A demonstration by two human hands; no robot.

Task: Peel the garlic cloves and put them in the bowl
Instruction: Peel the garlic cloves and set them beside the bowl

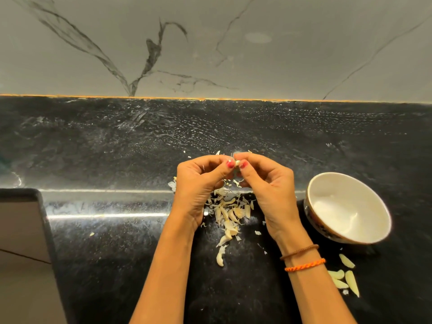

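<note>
No text, label, brand, number or sign could be read anywhere in the view. The bowl (346, 208) near the right edge of the black counter (117, 148) carried a dark patterned band on its outer wall, but no letters showed in it.

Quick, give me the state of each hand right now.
Left hand: pinching the garlic clove.
Right hand: pinching the same clove.
</note>
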